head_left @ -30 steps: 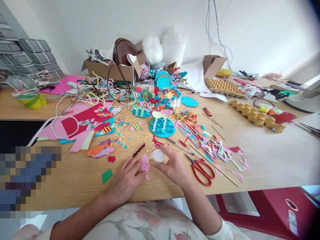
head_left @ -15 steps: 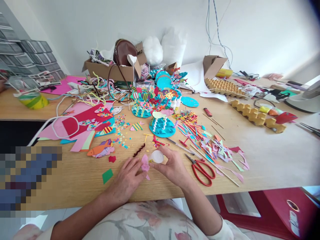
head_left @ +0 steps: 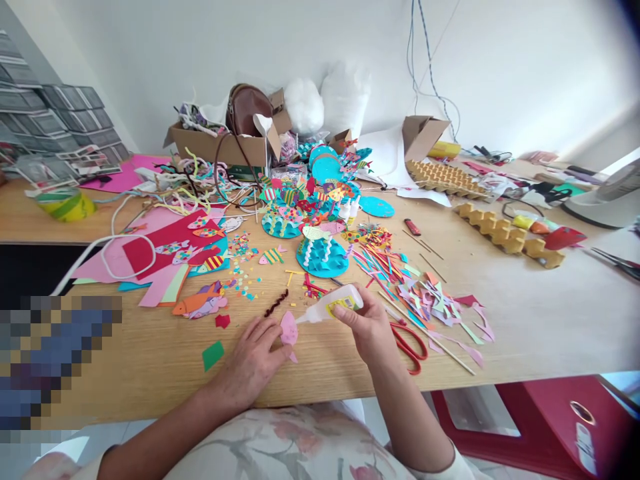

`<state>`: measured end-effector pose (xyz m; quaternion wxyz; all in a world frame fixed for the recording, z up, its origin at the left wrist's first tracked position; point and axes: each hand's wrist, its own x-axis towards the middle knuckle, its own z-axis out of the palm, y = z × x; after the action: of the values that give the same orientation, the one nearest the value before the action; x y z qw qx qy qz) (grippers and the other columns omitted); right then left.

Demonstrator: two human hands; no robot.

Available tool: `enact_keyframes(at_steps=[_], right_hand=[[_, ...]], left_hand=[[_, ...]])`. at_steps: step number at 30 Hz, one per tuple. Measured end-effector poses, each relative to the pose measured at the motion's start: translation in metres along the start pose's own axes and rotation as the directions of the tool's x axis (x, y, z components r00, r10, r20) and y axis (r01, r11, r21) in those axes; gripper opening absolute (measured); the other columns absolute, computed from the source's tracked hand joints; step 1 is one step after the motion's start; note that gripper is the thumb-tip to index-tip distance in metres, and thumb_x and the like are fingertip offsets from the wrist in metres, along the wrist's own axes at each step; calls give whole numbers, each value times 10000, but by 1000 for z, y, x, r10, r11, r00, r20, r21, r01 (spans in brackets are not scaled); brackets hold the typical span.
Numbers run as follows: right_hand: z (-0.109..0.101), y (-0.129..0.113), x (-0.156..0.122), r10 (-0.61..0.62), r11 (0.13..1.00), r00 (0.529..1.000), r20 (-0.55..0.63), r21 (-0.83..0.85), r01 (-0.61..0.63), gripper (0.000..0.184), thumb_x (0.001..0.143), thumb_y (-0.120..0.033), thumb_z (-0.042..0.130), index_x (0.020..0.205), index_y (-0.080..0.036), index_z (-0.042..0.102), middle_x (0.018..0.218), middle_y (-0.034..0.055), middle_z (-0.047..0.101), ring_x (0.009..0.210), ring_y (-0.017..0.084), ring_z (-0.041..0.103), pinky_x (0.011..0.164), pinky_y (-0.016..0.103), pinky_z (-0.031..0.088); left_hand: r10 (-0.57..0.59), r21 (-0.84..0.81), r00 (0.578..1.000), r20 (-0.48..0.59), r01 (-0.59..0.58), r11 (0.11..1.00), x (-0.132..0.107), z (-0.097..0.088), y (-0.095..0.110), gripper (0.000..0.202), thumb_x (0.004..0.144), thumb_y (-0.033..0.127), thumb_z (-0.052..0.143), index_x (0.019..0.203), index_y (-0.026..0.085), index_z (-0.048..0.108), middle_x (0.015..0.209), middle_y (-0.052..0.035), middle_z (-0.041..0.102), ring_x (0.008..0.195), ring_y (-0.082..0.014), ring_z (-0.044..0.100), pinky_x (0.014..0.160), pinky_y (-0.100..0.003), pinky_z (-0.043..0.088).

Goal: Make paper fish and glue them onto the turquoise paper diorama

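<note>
My left hand [head_left: 250,360] rests on the wooden table [head_left: 550,313] near its front edge, its fingertips pressing down a small pink paper piece [head_left: 289,328]. My right hand [head_left: 367,327] is closed round a white glue bottle [head_left: 333,305] with a yellow label. The bottle is tipped sideways, and its nozzle points left at the pink piece. A dark red pipe cleaner [head_left: 277,301] lies just behind the pink piece. Red-handled scissors [head_left: 410,340] lie right beside my right hand.
Colourful paper scraps [head_left: 425,293], thin wooden sticks, paper fish [head_left: 197,300] and blue craft discs [head_left: 323,257] cover the middle of the table. At the back stand cardboard boxes [head_left: 220,143] and egg trays [head_left: 505,230]. A red stool [head_left: 550,420] stands at the lower right.
My right hand has turned the glue bottle from end-on to lying sideways, its nozzle now aimed at the pink piece. My left hand has stayed put.
</note>
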<state>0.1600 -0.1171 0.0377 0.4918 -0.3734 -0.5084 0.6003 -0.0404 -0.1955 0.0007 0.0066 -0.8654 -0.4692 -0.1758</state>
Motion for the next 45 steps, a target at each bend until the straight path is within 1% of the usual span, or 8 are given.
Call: enact_keyframes(at_steps=[11, 15, 22, 26, 31, 35, 40, 45], right_hand=[[-3, 15, 3, 312, 693, 947, -74, 699, -174, 279, 543, -271, 806, 753, -222, 629, 735, -46, 685, 653, 100, 622, 516, 165, 494], [-1, 10, -2, 317, 632, 947, -62, 758, -162, 227, 584, -238, 787, 750, -216, 634, 714, -40, 681, 559, 88, 598, 481, 165, 493], [34, 8, -15, 303, 616, 944, 127, 730, -296, 226, 640, -269, 743, 826, -182, 650, 726, -3, 672, 618, 106, 601, 569, 197, 505], [35, 10, -17, 306, 689, 942, 137, 650, -319, 275, 635, -322, 739, 866, -205, 647, 866, 7, 666, 739, 128, 600, 653, 232, 498], [1, -12, -8, 69, 997, 997, -41, -39, -70, 348, 677, -390, 703, 971, -227, 613, 937, 39, 606, 815, 165, 552, 657, 262, 457], [-11, -38, -3, -163, 852, 978, 131, -482, 207, 287, 705, -321, 691, 971, -238, 624, 924, 32, 566, 688, 126, 506, 559, 229, 417], [-23, -55, 16, -250, 771, 963, 100, -581, 261, 158, 715, -323, 678, 802, -200, 630, 730, 2, 550, 597, 112, 480, 513, 228, 385], [-81, -73, 91, -271, 846, 959, -80, -496, 197, 314, 620, -366, 704, 869, -197, 613, 677, -9, 597, 573, 133, 530, 507, 247, 398]], left_hand=[[12, -64, 994, -104, -19, 998, -1, -10, 0, 230, 889, 178, 400, 996, 186, 604, 955, -54, 645, 1003, -206, 535, 941, -423, 382], [-157, -324, 977, -143, 103, 940, -1, -20, -5, 249, 873, 180, 418, 1029, 196, 611, 1010, -68, 650, 991, -186, 568, 919, -347, 438], [-448, -934, 887, 110, 247, 259, 45, 1, 16, 551, 771, 356, 584, 1272, 192, 422, 1227, -121, 541, 1045, -233, 562, 834, -338, 498], [-451, -979, 890, 76, 153, 138, 72, 4, 25, 379, 787, 357, 575, 1109, 167, 518, 1063, -90, 617, 988, -215, 582, 877, -339, 457], [-418, -935, 907, 49, 189, 300, 87, -13, 20, 297, 790, 290, 572, 1063, 178, 535, 1029, -68, 640, 975, -207, 587, 853, -319, 453], [-340, -789, 940, 7, 214, 575, 102, -21, 23, 299, 777, 262, 584, 1062, 175, 560, 1031, -71, 651, 950, -218, 598, 818, -323, 464], [-286, -671, 957, -53, 178, 720, 125, -25, 23, 416, 757, 199, 581, 1169, 178, 524, 1137, -96, 622, 1032, -222, 578, 895, -339, 450], [-390, -622, 911, -136, 228, 749, 117, -42, -6, 348, 770, 197, 510, 1113, 201, 565, 1124, -69, 633, 1005, -192, 597, 873, -309, 472]])
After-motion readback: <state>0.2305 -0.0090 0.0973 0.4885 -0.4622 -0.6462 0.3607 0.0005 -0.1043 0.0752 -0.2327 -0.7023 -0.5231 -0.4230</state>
